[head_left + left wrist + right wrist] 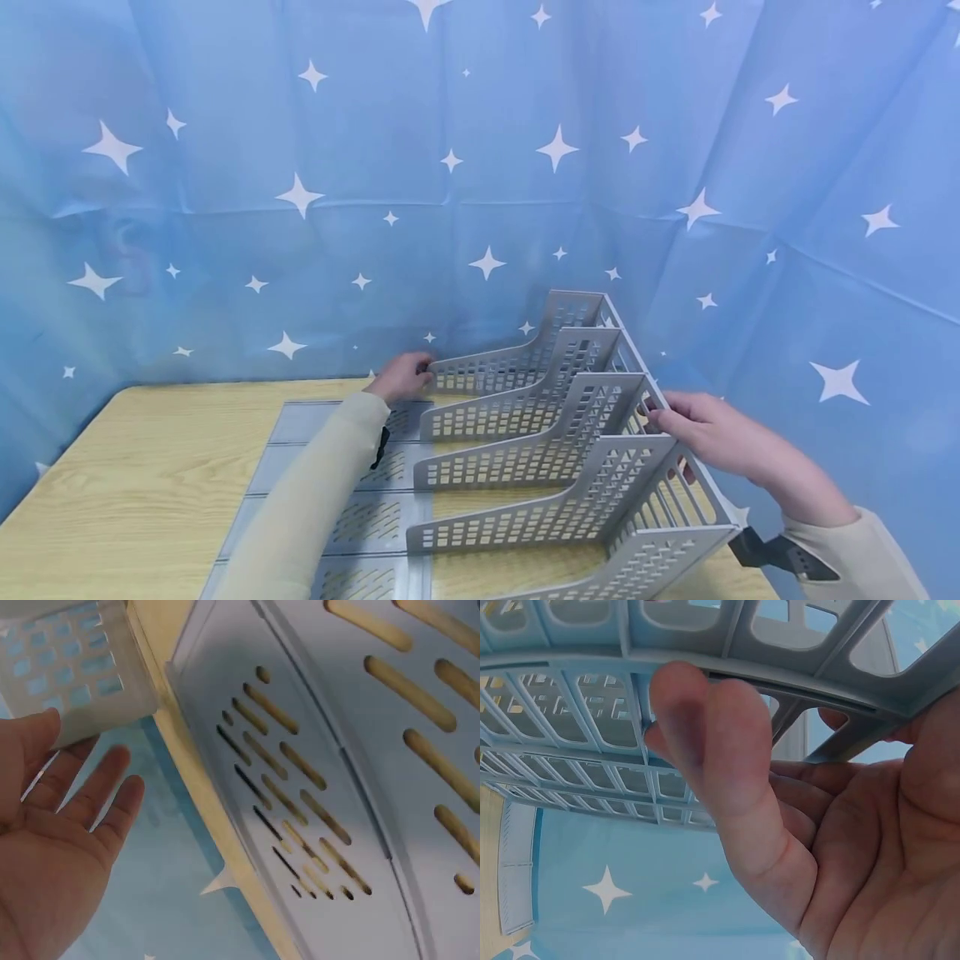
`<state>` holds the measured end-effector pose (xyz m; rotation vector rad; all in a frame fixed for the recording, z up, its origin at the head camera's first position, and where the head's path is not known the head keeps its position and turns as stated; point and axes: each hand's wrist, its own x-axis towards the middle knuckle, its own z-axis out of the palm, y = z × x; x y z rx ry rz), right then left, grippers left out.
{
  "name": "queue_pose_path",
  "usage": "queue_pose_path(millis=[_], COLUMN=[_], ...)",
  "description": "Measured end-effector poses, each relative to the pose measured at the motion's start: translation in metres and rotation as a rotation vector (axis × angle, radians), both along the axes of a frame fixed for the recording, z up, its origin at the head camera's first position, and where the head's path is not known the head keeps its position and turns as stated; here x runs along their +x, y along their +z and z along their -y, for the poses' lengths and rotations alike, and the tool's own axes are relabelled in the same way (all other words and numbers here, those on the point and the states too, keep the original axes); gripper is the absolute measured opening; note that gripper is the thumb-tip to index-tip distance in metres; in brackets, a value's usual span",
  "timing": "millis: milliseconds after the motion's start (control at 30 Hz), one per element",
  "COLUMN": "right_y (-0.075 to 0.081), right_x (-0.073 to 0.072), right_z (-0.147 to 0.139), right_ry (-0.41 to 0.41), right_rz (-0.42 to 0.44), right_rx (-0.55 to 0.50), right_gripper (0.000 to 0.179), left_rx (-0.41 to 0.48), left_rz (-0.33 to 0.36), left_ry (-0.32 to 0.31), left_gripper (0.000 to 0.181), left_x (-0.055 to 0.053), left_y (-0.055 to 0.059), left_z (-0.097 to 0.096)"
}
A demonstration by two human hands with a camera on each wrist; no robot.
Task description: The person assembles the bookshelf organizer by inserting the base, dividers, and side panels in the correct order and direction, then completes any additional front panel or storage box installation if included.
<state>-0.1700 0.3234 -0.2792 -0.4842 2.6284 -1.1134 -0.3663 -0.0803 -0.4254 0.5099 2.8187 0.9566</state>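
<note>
A grey plastic file rack (557, 432) with several perforated, stepped dividers stands on the table's right side. My left hand (401, 377) is at the low front end of its farthest divider. Seen from the left wrist, the thumb lies over that divider's corner (135, 697) with a finger behind it, pinching it; the other fingers spread loosely. My right hand (712, 429) grips the slatted back of the rack, thumb on top. In the right wrist view, fingertips (739, 727) curl against the slatted frame (795, 679).
Flat slotted grey panels (300, 423) lie joined in a row left of the dividers, partly under my left sleeve (311, 492). The wooden table (150, 475) extends to the left. A blue star-patterned curtain (375, 125) hangs behind and at the right.
</note>
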Motion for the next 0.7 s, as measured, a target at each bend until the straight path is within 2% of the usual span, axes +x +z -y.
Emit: queue_pose_path(millis=[67, 167, 333, 500, 700], right_y=[-0.001, -0.001, -0.002, -0.002, -0.001], right_x=[0.0, 0.0, 0.001, 0.001, 0.001], right_z=[0.0, 0.0, 0.0, 0.001, 0.002], right_ry=[0.004, 0.003, -0.008, -0.009, -0.006], right_rz=[-0.01, -0.011, -0.003, -0.002, -0.014], right_rx=[0.0, -0.005, -0.008, -0.002, 0.012], right_gripper=[0.028, 0.029, 0.032, 0.033, 0.034], left_rx=[-0.012, -0.024, -0.023, -0.016, -0.021], left_rz=[0.006, 0.027, 0.015, -0.016, -0.098], left_ry=[0.011, 0.033, 0.057, 0.033, -0.018], left_gripper=[0.017, 0.027, 0.027, 0.027, 0.033], left_x=[0.0, 0.001, 0.001, 0.0, 0.003], left_y=[-0.005, -0.012, -0.02, -0.025, -0.027], left_z=[0.0, 0.001, 0.003, 0.007, 0.01])
